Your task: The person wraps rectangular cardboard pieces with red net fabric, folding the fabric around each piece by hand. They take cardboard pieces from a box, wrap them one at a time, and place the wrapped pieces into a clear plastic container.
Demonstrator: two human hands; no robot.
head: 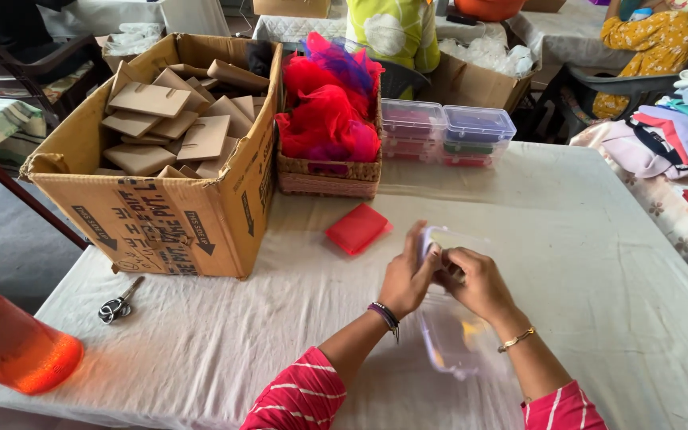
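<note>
Both hands, left hand [409, 275] and right hand [471, 279], fingers pinching a clear plastic pouch [447, 239] mid-table, probably opening it. Next up, likely: the red cloth square [357, 228] toward the far edge.

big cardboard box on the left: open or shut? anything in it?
Open. The cardboard box has its top flaps folded out, and it is filled nearly to the rim with small flat brown cartons stacked loosely inside.
</note>
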